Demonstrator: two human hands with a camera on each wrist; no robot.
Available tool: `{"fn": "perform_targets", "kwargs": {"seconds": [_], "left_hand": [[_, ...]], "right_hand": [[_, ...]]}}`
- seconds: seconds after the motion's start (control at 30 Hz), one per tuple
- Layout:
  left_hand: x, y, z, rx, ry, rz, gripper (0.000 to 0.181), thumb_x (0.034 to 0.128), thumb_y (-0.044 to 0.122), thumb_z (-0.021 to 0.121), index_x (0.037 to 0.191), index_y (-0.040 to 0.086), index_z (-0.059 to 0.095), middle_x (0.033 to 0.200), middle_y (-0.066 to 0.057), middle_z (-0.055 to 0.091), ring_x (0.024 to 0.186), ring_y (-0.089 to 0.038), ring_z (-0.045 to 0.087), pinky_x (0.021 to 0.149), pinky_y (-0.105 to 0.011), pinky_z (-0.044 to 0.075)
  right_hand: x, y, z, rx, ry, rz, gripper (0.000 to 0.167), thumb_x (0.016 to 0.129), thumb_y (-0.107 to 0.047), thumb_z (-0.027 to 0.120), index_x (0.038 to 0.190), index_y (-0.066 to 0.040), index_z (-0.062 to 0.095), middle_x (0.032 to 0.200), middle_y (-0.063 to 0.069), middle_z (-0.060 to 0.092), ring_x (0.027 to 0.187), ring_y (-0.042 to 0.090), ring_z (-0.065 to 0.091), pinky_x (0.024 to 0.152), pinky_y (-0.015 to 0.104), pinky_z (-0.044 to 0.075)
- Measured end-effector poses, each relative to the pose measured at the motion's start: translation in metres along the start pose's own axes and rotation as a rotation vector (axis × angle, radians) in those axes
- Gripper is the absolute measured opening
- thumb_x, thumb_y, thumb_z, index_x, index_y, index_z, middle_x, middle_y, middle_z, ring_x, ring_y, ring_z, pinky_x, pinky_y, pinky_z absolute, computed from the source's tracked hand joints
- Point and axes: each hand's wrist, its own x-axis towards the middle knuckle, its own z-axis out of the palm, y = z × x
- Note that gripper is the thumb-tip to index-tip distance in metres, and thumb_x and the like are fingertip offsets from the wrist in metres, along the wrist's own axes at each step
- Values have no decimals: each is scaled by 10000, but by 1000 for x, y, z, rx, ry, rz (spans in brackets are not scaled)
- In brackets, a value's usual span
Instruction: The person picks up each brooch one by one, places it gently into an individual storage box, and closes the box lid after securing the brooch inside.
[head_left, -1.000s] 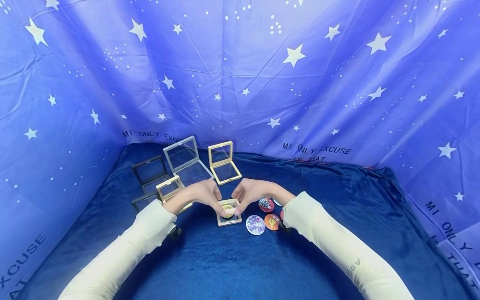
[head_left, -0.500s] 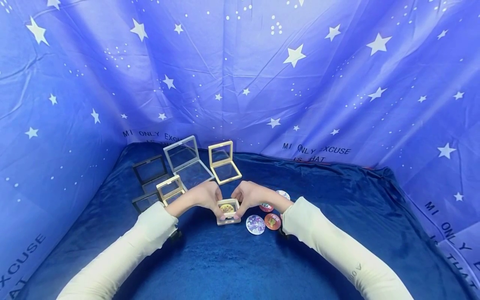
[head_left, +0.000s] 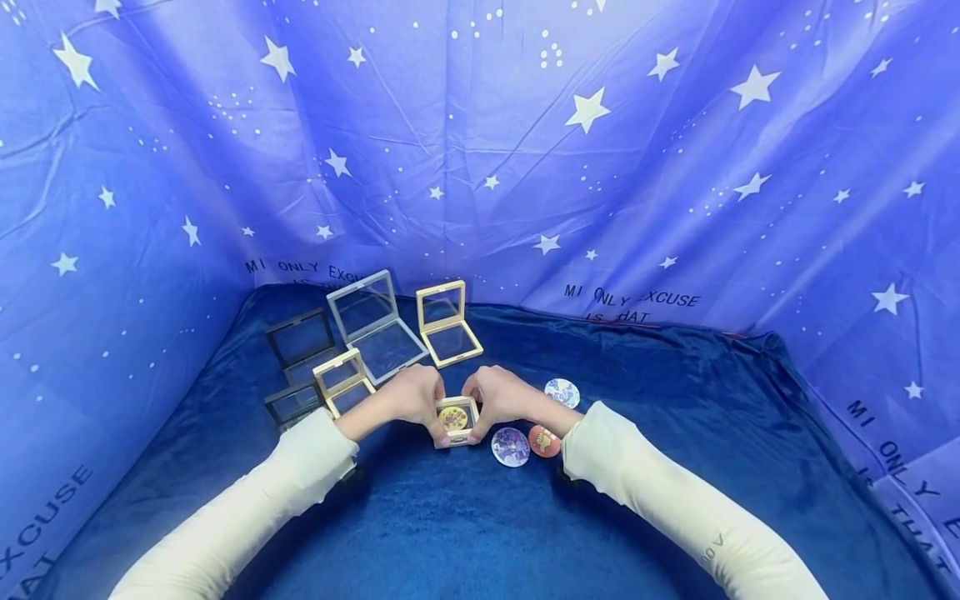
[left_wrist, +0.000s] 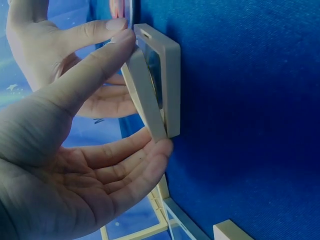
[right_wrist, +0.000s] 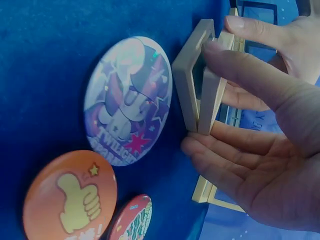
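Note:
A small cream hinged display case (head_left: pixel 458 442) lies on the blue cloth between my hands, a round yellow badge (head_left: pixel 453 418) showing through its clear window. My left hand (head_left: pixel 417 397) grips its left side, and my right hand (head_left: pixel 498 402) grips the right. In the left wrist view, the lid (left_wrist: pixel 143 92) leans close over the base (left_wrist: pixel 172 82), leaving a narrow wedge-shaped gap. Both thumbs press on the lid's free edge while the fingers touch the hinge side. The right wrist view has the same lid (right_wrist: pixel 214 100) tilted against the base (right_wrist: pixel 185 75).
Right of the case lie a purple badge (head_left: pixel 510 447), an orange badge (head_left: pixel 544 442) and a white-blue badge (head_left: pixel 562 393); a red badge (right_wrist: pixel 134 220) is partly cut off. Behind stand open frames: yellow (head_left: pixel 441 322), grey (head_left: pixel 395 323), black (head_left: pixel 325 327), cream (head_left: pixel 317 377).
The case's lid has come down over the yellow badge, with both thumbs moving from the badge to the lid's front edge. The hands stay at the case's sides.

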Motion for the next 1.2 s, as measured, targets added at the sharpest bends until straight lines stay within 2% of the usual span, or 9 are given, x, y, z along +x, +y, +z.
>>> {"fn": "perform_targets", "kwargs": {"seconds": [0.13,0.23,0.43,0.63,0.8,1.2], "left_hand": [[-1,2,2,7,4,4,662,596,355,997,519,192,359,478,125,181,485,-59,160,468,-205,170],[-1,2,4,5,6,-2,717,599,352,998,528,200,301,490,121,147,489,-62,129,472,-210,155],[-1,1,7,11,30,-7,675,587,350,1006,539,185,354,482,120,163,483,-68,154,472,-217,180],[-3,3,7,-10,33,-19,697,580,338,1011,548,177,333,488,113,148,486,-77,132,473,-224,162],[-3,3,7,-7,42,-34,624,565,337,1016,562,167,416,475,118,197,487,-80,185,475,-224,196],[-2,2,11,-8,52,-23,645,570,331,1014,588,164,392,508,107,173,505,-87,162,487,-235,173]], "right_hand": [[-1,-1,4,-27,26,-13,421,603,-214,998,925,-95,753,711,-17,689,603,91,551,555,226,438],[-2,-2,6,-50,43,-20,398,600,-216,999,884,-102,746,687,-25,669,589,93,536,544,232,425],[-4,-3,7,-86,62,-10,396,596,-232,1003,854,-106,730,670,-39,649,593,101,536,553,246,432],[-4,-4,8,-100,74,-5,399,588,-242,1006,844,-116,727,659,-58,634,595,101,540,553,249,436],[-3,-4,8,-104,70,0,403,585,-248,1008,842,-121,725,657,-66,625,594,105,543,550,250,435],[-2,-3,11,-116,77,-8,407,578,-258,1010,829,-123,720,657,-69,617,605,113,539,557,259,430]]}}
